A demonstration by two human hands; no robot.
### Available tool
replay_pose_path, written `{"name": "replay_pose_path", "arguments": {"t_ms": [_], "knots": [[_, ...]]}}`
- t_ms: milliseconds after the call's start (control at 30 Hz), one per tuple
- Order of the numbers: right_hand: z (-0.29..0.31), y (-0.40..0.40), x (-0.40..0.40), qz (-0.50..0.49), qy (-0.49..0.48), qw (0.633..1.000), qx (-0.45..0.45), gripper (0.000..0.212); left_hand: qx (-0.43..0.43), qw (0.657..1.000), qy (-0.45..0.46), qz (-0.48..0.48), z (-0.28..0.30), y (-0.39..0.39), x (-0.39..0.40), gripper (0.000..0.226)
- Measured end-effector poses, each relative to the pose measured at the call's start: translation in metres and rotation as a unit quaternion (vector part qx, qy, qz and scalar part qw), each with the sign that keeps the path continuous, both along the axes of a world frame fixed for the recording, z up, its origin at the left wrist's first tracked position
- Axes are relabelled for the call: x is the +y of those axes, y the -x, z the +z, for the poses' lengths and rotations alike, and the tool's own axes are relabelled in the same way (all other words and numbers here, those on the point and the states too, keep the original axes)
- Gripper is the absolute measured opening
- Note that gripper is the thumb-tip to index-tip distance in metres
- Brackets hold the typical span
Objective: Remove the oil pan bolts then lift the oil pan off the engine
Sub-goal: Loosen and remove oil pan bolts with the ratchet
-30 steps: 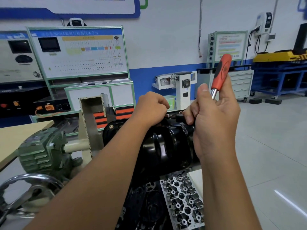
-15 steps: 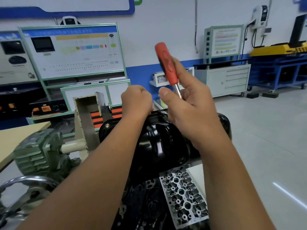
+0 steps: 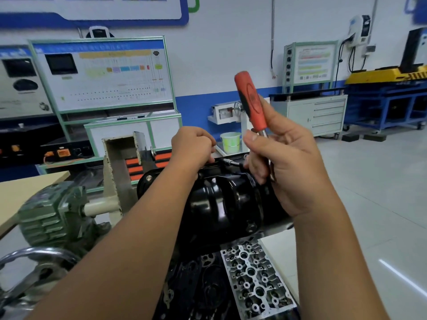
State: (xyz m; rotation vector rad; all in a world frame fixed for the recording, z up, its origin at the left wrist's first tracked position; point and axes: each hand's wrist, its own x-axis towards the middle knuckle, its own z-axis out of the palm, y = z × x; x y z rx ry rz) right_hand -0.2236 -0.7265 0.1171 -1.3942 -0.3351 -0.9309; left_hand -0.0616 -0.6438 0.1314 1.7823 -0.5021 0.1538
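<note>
Left hand point(image 3: 193, 146): fingers curled at the far top edge of the oil pan point(image 3: 226, 204); I cannot tell if they hold anything.
Right hand point(image 3: 284, 162): gripping the metal shank of the ratchet point(image 3: 250, 102), red handle tilted up and left above the pan.
Socket extension point(image 3: 231, 162): lies along the pan's far edge, between both hands.
Oil pan: black, glossy, seated on the engine, under both forearms.
Cylinder head point(image 3: 256, 276): bare metal, just below the pan.
Green gearbox point(image 3: 53, 218): left of the pan.
</note>
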Motion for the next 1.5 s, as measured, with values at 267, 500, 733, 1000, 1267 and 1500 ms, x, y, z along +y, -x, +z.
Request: {"name": "replay_pose_path", "arguments": {"t_ms": [267,500,733,1000,1267,1500], "knots": [[-0.005,-0.002,0.003,-0.123,-0.236,0.962,-0.066,0.056,-0.002,0.999,-0.024,-0.029,0.0,0.0,-0.001,0.039],[-0.003,-0.002,0.007,-0.045,-0.085,0.995,-0.041,0.056,0.003,1.0,-0.015,0.024,0.001,-0.005,-0.001,0.031],[-0.008,0.002,-0.008,-0.03,-0.215,0.975,-0.054,0.055,0.014,1.0,-0.009,-0.005,-0.001,-0.007,-0.003,0.034],[-0.008,-0.005,0.009,-0.108,-0.252,0.957,-0.092,0.058,0.013,0.999,-0.024,-0.037,-0.001,-0.005,-0.005,0.036],[-0.004,0.008,-0.001,0.072,0.019,0.997,0.022,0.057,0.005,0.998,-0.031,-0.05,-0.004,-0.008,-0.006,0.03],[-0.008,-0.013,0.025,-0.207,-0.373,0.899,-0.105,0.048,-0.1,0.932,-0.117,-0.328,-0.001,0.014,0.001,0.037]]}}
